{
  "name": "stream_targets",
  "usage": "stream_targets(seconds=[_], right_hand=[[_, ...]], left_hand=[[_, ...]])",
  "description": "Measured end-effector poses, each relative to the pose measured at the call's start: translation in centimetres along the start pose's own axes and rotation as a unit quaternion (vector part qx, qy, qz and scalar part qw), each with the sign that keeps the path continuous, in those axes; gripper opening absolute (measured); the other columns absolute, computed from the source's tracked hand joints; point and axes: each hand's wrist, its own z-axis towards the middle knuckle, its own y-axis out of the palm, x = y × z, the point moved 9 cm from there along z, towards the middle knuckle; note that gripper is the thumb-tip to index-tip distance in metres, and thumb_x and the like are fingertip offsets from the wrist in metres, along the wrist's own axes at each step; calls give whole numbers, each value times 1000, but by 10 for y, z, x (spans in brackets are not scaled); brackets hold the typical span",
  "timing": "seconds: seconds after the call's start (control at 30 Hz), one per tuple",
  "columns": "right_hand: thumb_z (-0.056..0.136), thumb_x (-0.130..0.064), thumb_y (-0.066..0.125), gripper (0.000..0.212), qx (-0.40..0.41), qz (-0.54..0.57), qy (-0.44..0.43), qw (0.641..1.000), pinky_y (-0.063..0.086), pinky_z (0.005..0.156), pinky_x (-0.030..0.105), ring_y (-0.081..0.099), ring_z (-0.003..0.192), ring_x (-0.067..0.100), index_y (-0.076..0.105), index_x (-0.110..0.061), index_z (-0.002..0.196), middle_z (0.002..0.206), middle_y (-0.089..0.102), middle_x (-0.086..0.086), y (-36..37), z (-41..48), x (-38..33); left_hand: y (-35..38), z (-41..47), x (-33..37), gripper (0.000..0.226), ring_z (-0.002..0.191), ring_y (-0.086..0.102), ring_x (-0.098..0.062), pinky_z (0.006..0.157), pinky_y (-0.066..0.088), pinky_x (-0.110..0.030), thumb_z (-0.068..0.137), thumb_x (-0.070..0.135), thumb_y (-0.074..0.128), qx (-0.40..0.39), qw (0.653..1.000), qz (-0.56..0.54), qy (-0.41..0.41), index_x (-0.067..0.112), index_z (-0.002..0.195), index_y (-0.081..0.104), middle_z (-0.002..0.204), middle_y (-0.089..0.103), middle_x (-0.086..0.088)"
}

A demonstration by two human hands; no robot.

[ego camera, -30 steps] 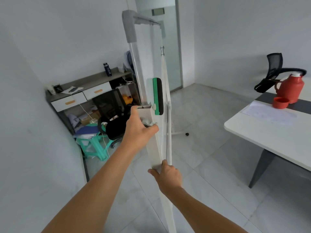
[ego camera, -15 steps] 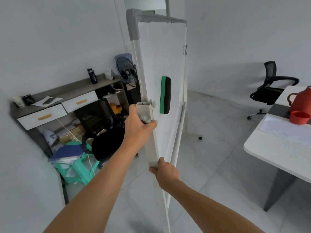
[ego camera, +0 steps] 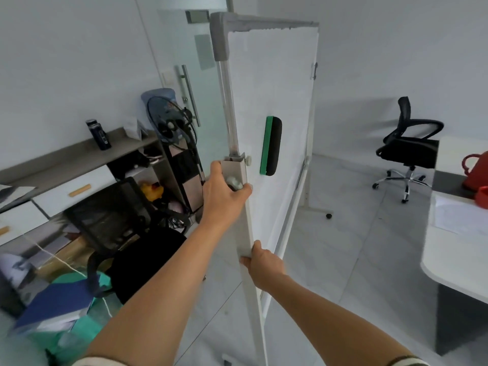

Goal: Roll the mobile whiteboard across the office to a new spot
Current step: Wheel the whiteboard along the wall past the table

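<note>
The mobile whiteboard [ego camera: 277, 83] stands upright in front of me, its white face angled to the right and its near post running down the middle of the view. A green and black eraser [ego camera: 270, 145] sticks to the board face. My left hand [ego camera: 224, 192] grips the near post at the height-adjust bracket. Lower down, my right hand [ego camera: 264, 264] holds the bottom corner of the board's frame. One caster foot [ego camera: 328, 215] of the far leg shows on the tiled floor.
Left of the board are a low grey shelf unit [ego camera: 79, 154], a black mesh chair [ego camera: 116, 220], a fan [ego camera: 169, 120] and piled clutter. A glass door [ego camera: 195, 83] stands behind. A black office chair [ego camera: 409, 149] and a white table [ego camera: 454, 249] with a red jug [ego camera: 476, 173] lie to the right.
The board has swung so more of its white face shows toward the right. The view has moved closer to the shelf and glass door. Both hands keep the same grips.
</note>
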Motion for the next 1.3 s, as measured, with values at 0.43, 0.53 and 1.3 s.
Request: stream_targets(seconds=[0.43,0.53,1.3], right_hand=[[97,-44,37,27,-8,1,-2,1000,39,59,33,52,68,25,28,-19,94,80,52,1,-31,259,-30],[97,-45,37,28,-1,-12,8,1000,39,60,34,51,68,25,28,-18,94,79,53,1,-40,309,-31],[98,-42,38,31,73,6,116,991,30,52,31,49,68,24,39,-12,106,97,66,9,-84,672,-104]], left_hand=[[63,243,-95,37,51,45,4,54,43,-5,74,8,77,-50,997,-59,-7,7,99,50,62,42,5],[78,292,-112,35,52,43,1,58,44,-13,73,13,78,-53,997,-54,-1,15,92,49,62,42,8],[149,655,-262,42,79,54,-18,68,51,-18,71,12,76,-176,972,-142,56,36,92,50,87,55,-8]])
